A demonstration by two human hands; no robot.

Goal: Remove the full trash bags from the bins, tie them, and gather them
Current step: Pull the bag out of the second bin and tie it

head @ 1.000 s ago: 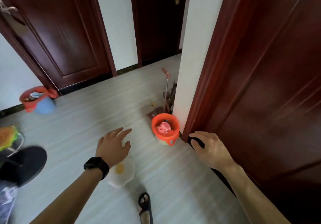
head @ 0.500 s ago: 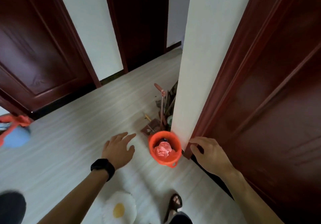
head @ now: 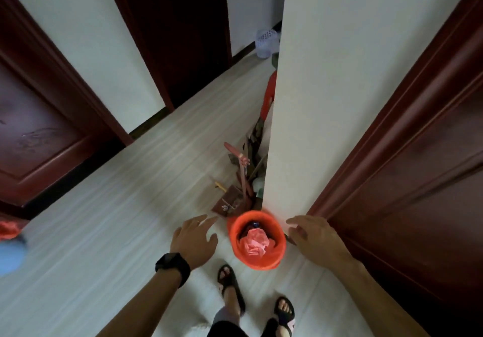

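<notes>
A pale striped floor is filling most of the view, with dark red doors standing to the right and left and a white wall corner rising between them. At the foot of that corner a small bin lined with an orange trash bag is sitting on the floor, just beside the wall; crumpled pink rubbish is lying inside it. Behind the bin, a dustpan and a red-handled broom are leaning against the wall. At the far left edge, a second bin, blue with an orange bag, is showing blurred. A pale mesh basket is standing far down the hallway.

The left hand, with a black watch on its wrist, is hovering open just left of the bin, fingers spread and touching nothing. The right hand is hovering open just right of the bin, near the door frame, also holding nothing. Two sandalled feet are standing on the floor below the bin.
</notes>
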